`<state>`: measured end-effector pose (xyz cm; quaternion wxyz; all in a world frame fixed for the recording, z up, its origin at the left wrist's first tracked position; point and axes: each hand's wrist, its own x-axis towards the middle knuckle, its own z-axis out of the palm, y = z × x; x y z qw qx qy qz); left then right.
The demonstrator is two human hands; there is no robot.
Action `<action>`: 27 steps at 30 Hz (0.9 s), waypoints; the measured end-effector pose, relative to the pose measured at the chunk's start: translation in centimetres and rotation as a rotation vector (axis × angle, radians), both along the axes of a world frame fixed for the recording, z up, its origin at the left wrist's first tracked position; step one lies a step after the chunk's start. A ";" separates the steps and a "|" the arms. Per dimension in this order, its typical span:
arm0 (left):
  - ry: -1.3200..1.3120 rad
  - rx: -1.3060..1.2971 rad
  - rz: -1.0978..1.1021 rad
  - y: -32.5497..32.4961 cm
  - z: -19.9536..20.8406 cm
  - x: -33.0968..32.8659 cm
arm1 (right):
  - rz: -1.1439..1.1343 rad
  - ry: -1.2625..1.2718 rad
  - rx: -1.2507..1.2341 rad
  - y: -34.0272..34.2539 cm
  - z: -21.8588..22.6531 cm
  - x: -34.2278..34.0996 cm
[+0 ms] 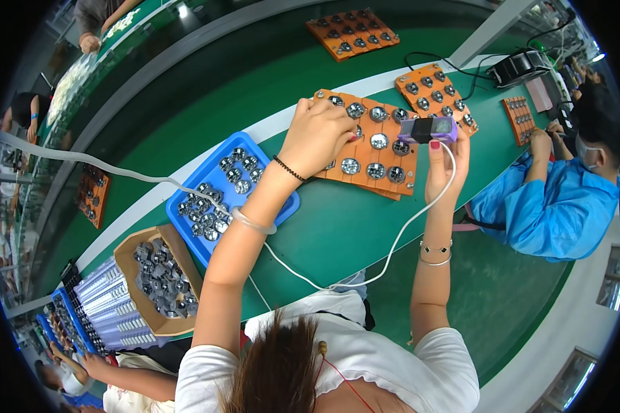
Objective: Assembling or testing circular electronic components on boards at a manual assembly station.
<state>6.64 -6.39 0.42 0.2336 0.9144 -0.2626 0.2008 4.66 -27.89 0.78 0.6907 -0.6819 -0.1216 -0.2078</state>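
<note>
My right hand point(444, 162) is wrapped round a small purple block-shaped device point(430, 129) with black tape about its middle and a white cable point(420, 217) attached. The device is held over the right edge of an orange fixture board point(334, 165), which carries rows of round, shiny metal-like parts point(379, 142). Over the board's left side, my left hand point(317, 134) curls down with its fingertips drawn together at one of the parts. Whatever lies between those fingertips is mostly hidden. A second orange board shows slightly from under the first.
Left of the boards stands a blue tray point(293, 206) with several round parts, then a cardboard box point(131, 268) of grey parts. More orange boards point(430, 96) lie to the right and far side. The white cable loops across the green table point(310, 248). A blue-clad person point(551, 199) works at right.
</note>
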 end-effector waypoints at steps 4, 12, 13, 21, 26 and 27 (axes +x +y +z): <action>-0.007 -0.075 -0.017 0.2 0.8 -1.0 | 0.015 -0.002 0.002 0.2 -0.1 -0.8; -0.016 0.001 -0.167 0.3 1.0 -4.1 | 0.197 0.018 -0.059 1.1 -1.2 -3.2; -0.013 -0.038 -0.151 0.2 1.2 -4.3 | 0.198 0.009 -0.135 1.4 -1.2 -3.3; -0.048 -0.126 -0.127 -0.4 2.9 -5.0 | 0.234 -0.011 -0.067 2.5 -0.4 -3.8; -0.077 -0.002 -0.047 0.3 1.4 -4.8 | -0.029 0.103 0.178 1.7 -0.6 -4.1; -0.030 0.010 -0.041 0.3 0.9 -4.6 | -0.036 0.085 0.181 1.6 -0.4 -3.9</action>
